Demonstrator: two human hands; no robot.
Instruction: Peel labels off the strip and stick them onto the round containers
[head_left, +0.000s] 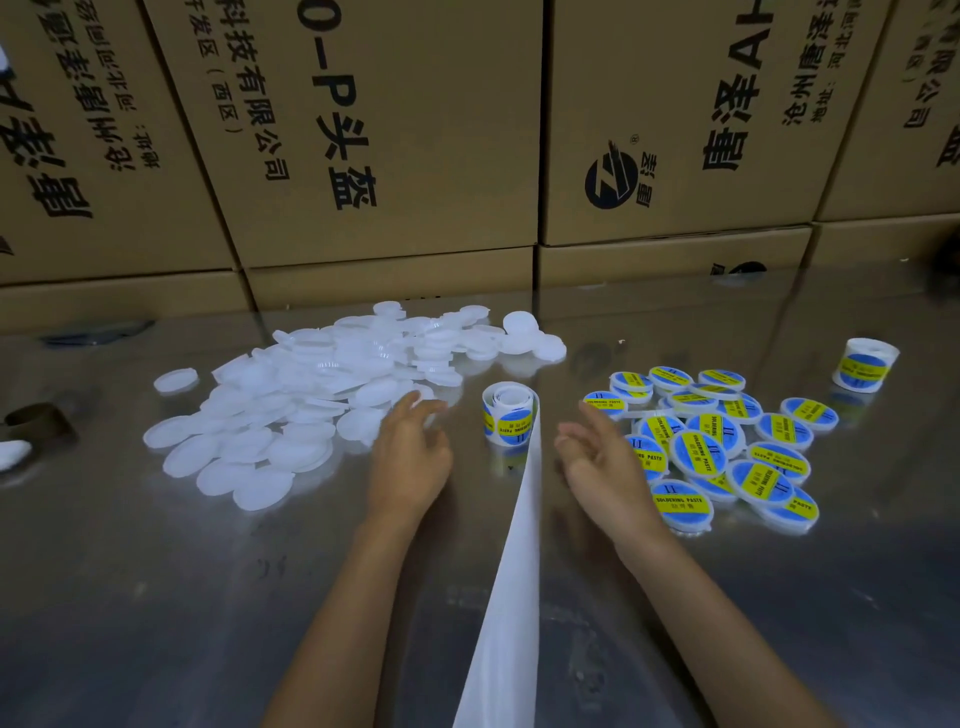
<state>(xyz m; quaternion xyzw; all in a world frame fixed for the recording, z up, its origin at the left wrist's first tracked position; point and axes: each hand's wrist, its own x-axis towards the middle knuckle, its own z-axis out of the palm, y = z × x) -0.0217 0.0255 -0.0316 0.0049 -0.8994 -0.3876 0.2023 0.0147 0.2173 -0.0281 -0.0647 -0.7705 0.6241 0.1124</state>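
A roll of blue and yellow labels (509, 413) stands upright at the table's middle, and its bare white backing strip (517, 561) trails toward me. A heap of unlabelled white round containers (311, 400) lies to the left. Labelled containers (727, 447) are piled to the right. My left hand (410, 452) reaches to the near edge of the white heap, fingers relaxed and fingertips touching a white container there. My right hand (597, 457) hovers next to the labelled pile with loosely spread fingers and holds nothing.
Stacked cardboard boxes (395, 135) wall off the back of the shiny metal table (156, 597). A second label roll (865, 365) stands at the far right. A brown tape core (39, 421) lies at the left edge.
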